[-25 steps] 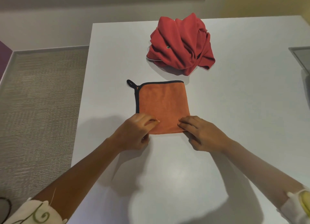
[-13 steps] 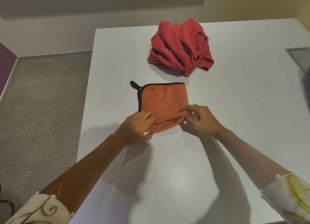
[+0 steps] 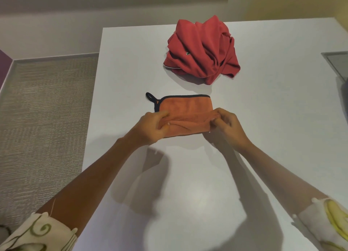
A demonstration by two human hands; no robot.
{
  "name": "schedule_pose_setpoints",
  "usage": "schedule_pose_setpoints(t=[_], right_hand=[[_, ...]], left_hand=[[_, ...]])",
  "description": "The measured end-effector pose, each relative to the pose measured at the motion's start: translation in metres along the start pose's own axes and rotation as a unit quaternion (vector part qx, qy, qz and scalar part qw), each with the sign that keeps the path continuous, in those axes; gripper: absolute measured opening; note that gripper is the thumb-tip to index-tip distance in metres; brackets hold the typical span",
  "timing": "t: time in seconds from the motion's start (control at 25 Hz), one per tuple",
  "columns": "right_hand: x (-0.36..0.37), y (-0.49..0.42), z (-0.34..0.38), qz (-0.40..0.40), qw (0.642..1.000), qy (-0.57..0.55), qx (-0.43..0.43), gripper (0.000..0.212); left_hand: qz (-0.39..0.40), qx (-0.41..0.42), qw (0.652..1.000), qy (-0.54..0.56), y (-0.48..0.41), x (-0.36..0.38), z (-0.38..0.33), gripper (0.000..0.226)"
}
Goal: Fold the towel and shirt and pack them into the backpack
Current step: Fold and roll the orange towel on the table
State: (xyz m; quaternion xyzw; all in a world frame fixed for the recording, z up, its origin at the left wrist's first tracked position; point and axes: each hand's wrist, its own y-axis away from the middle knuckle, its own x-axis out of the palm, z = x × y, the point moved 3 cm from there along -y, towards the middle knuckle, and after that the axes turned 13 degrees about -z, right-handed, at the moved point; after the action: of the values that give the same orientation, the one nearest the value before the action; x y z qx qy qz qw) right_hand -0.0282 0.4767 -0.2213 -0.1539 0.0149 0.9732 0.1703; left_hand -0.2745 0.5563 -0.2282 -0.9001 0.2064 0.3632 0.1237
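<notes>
An orange towel [image 3: 186, 109] with dark edging and a hanging loop lies on the white table [image 3: 188, 185]. Its near edge is lifted and rolled toward the far edge. My left hand [image 3: 152, 126] pinches the near left corner of the towel. My right hand [image 3: 228, 125] pinches the near right corner. A crumpled red shirt [image 3: 202, 50] sits in a heap beyond the towel, apart from it. No backpack is recognisable in view.
The table's left edge [image 3: 92, 119] drops to a grey carpeted floor [image 3: 43, 119]. A dark grey object [image 3: 339, 64] shows at the right border of the table. A pale wall runs behind the table.
Both hands have gripped the towel's near corners and carried that edge up and away from me, folding it toward the far edge. The shirt has not moved.
</notes>
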Motion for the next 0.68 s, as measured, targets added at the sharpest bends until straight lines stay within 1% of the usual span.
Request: schedule_pose_setpoints(t=[0.08, 0.16, 0.2, 0.28, 0.36, 0.44, 0.52, 0.56, 0.64, 0.68], right_hand=[[0.003, -0.012, -0.002, -0.033, 0.998, -0.017, 0.042, 0.019], [0.002, -0.024, -0.008, -0.082, 0.992, -0.011, 0.094, 0.022], [0.001, -0.030, -0.012, -0.104, 0.987, -0.007, 0.119, 0.023], [0.000, -0.040, -0.016, -0.126, 0.979, 0.010, 0.159, 0.024], [0.004, -0.045, -0.019, -0.124, 0.977, 0.033, 0.168, 0.025], [0.011, -0.046, -0.016, -0.133, 0.982, 0.070, 0.118, 0.026], [0.016, -0.046, -0.008, -0.164, 0.979, 0.116, 0.046, 0.025], [0.019, -0.045, -0.006, -0.181, 0.974, 0.135, 0.025, 0.025], [0.026, -0.047, -0.005, -0.212, 0.960, 0.180, 0.021, 0.026], [0.029, -0.048, -0.006, -0.223, 0.951, 0.210, 0.031, 0.027]], left_hand=[[-0.037, -0.085, 0.989, 0.112, -0.010, -0.005, 0.004, 0.017], [-0.048, -0.174, 0.956, 0.232, -0.017, -0.011, 0.007, 0.035], [-0.046, -0.202, 0.941, 0.267, -0.019, -0.012, 0.008, 0.044], [-0.036, -0.233, 0.928, 0.289, -0.020, -0.009, 0.011, 0.047], [-0.042, -0.265, 0.927, 0.263, -0.024, 0.000, 0.015, 0.048], [-0.069, -0.272, 0.938, 0.204, -0.027, 0.008, 0.016, 0.056], [-0.121, -0.246, 0.953, 0.131, -0.030, 0.016, 0.013, 0.056], [-0.155, -0.225, 0.958, 0.086, -0.030, 0.018, 0.008, 0.051], [-0.207, -0.191, 0.959, -0.030, -0.029, 0.022, -0.002, 0.039], [-0.217, -0.186, 0.954, -0.095, -0.031, 0.024, -0.006, 0.037]])
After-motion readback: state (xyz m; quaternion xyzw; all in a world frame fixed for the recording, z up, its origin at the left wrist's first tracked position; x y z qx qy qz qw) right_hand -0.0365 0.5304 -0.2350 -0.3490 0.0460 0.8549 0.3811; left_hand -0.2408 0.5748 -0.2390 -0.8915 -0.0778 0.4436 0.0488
